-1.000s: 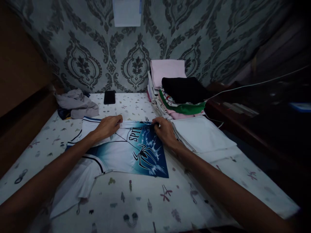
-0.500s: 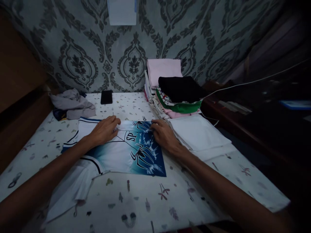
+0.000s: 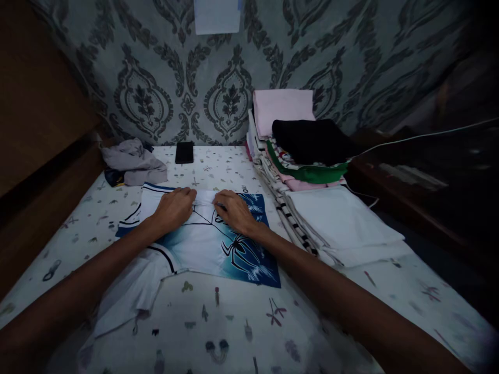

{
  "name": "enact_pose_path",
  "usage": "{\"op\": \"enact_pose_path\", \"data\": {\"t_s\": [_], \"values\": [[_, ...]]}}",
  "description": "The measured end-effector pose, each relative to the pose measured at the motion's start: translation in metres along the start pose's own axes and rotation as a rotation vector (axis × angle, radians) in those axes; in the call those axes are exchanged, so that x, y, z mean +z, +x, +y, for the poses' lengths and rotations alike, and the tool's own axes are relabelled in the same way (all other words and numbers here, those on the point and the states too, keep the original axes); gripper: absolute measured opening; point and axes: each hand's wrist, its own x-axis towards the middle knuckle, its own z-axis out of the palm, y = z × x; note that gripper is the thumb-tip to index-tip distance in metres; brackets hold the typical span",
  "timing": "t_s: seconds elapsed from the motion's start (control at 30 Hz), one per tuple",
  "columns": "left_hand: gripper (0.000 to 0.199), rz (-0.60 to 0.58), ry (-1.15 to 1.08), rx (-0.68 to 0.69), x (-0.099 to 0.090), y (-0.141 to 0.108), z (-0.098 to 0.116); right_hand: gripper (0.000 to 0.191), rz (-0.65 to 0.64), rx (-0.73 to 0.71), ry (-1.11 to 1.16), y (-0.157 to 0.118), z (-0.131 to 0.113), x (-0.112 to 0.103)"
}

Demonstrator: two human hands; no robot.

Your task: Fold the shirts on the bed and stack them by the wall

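A white and blue jersey (image 3: 195,254) with black spider prints lies sideways on the patterned sheet, its blue hem to the right. My left hand (image 3: 176,208) is closed on the jersey's far edge, fingers curled around the fabric. Close by on the right, my right hand (image 3: 236,212) grips that same edge with bent fingers, covering part of the printed lettering. A narrow strip of white fabric shows between the two hands. Under the near left part of the jersey, a white cloth (image 3: 128,296) spreads out loosely.
Folded clothes are stacked at the back right, with a black garment (image 3: 312,141) and a pink one (image 3: 284,106) on top. Folded white cloth (image 3: 343,218) lies before them. A dark phone-like object (image 3: 184,152) and a crumpled grey garment (image 3: 134,161) sit near the wall.
My right hand has moved left along the jersey's far edge, from near the hem to close beside my left hand. The camera view has turned slightly left.
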Motion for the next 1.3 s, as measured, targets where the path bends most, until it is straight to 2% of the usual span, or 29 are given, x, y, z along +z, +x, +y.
{"op": "enact_pose_path", "data": {"t_s": [0.2, 0.33, 0.53, 0.63, 0.77, 0.87, 1.0, 1.17, 1.3], "values": [[0.03, -0.027, -0.074, -0.031, -0.005, 0.002, -0.01, 0.012, 0.025, 0.042, 0.171, 0.005, 0.013, 0.0], [0.028, -0.052, -0.118, 0.058, -0.006, 0.002, -0.021, 0.013, -0.011, 0.004, 0.24, 0.001, 0.013, -0.003], [0.027, -0.037, -0.126, 0.235, -0.004, -0.001, -0.032, 0.017, 0.012, -0.009, 0.321, -0.002, 0.022, -0.004], [0.027, -0.051, -0.14, 0.259, -0.007, -0.003, -0.035, 0.019, 0.033, -0.005, 0.281, -0.007, 0.029, -0.007], [0.027, -0.045, -0.248, 0.219, -0.01, 0.0, -0.036, 0.024, 0.086, 0.071, 0.063, -0.015, 0.026, -0.013], [0.036, 0.061, -0.421, 0.151, -0.001, 0.01, -0.034, 0.023, 0.125, 0.051, -0.028, -0.015, 0.008, -0.013], [0.028, 0.175, -0.573, 0.146, 0.027, 0.027, -0.032, 0.017, 0.041, -0.018, -0.055, -0.014, -0.011, -0.009], [0.028, 0.22, -0.593, 0.212, 0.051, 0.03, -0.036, 0.013, 0.028, 0.033, -0.019, -0.023, -0.005, -0.017], [0.036, 0.256, -0.552, 0.231, 0.053, 0.027, -0.037, 0.033, 0.013, 0.074, -0.057, -0.025, 0.0, -0.019]]}}
